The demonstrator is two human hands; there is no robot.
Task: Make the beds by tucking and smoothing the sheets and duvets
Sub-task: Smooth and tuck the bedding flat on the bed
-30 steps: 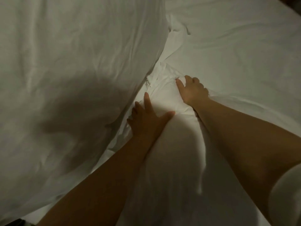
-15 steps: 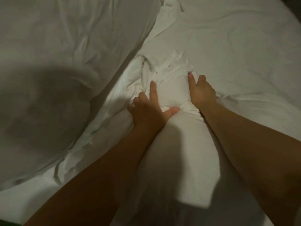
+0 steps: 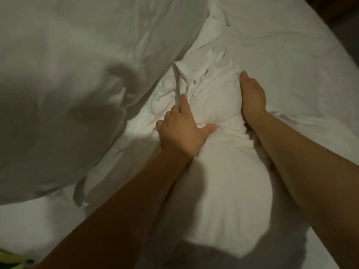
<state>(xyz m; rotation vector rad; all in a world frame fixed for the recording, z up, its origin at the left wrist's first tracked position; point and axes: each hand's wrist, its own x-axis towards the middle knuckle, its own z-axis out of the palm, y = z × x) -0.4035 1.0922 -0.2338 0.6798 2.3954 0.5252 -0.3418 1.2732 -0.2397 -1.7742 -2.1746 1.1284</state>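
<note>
Head view, dim light, detail soft. A white bundle (image 3: 217, 105) of bedding lies on the bottom sheet (image 3: 281, 55), middle of the frame, with the heaped duvet (image 3: 68, 84) just beside it to the left and overlapping the sheet there. Long axis of the bundle runs from the person straight away; the smooth rounded end is nearest the person and the crumpled, loose end points away, up the sheet. Left grip (image 3: 180, 131): forefinger laid along the bundle's left flank, other fingers curled into the cloth, thumb spread across and dug in, so it holds the bundle at a pinched waist. Right grip (image 3: 252, 100): seen edge-on, fingers straight and together, pressing flat against the bundle's right flank; thumb not visible. Judged step: squeezing and shaping this bundle before it is spread or tucked. To do it well, I would expect both grips to press inward evenly so the filling does not squirt to one side, then work outward along the long axis toward the crumpled end to flatten the folds there. The left thumb's dent will likely leave a crease unless eased off. Keep the bundle apart from the duvet heap, or loose cloth at the far end may catch under it. Whether the bundle is a duvet corner or a pillow, I cannot tell.
</note>
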